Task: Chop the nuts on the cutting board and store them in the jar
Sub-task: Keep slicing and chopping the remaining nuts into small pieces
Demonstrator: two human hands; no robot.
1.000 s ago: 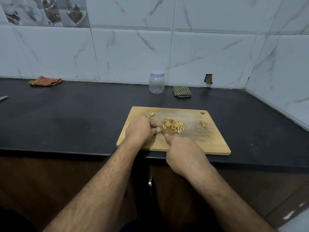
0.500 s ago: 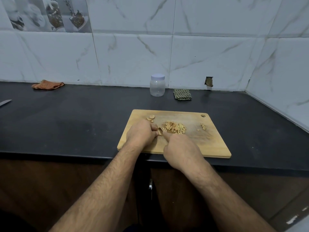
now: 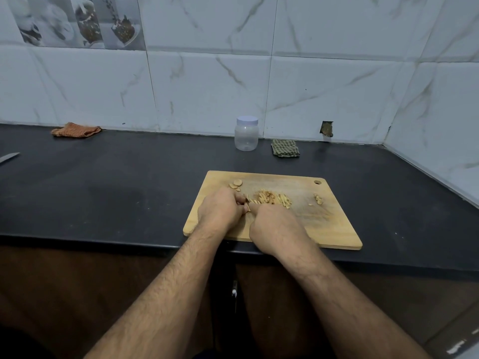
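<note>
A wooden cutting board (image 3: 334, 224) lies at the counter's front edge. A pile of slivered nuts (image 3: 272, 198) sits at its middle. A few whole or halved nuts (image 3: 236, 184) lie near its far left corner, and a few bits (image 3: 318, 199) lie to the right. My left hand (image 3: 220, 211) pinches a nut at its fingertips, just left of the pile. My right hand (image 3: 277, 228) is curled in a fist close beside it, gripping a small knife that is almost wholly hidden under the hand. A clear jar (image 3: 246, 134) with a white lid on stands by the wall.
A green checked cloth (image 3: 285, 149) lies right of the jar and an orange cloth (image 3: 76, 130) lies at the far left by the wall. Another knife's blade tip (image 3: 9, 158) pokes in at the left edge. The black counter (image 3: 116, 193) meets a tiled wall on the right.
My right hand has shifted left and forward until it is right next to my left hand's fingertips. The left hand has stayed at the pile's left end.
</note>
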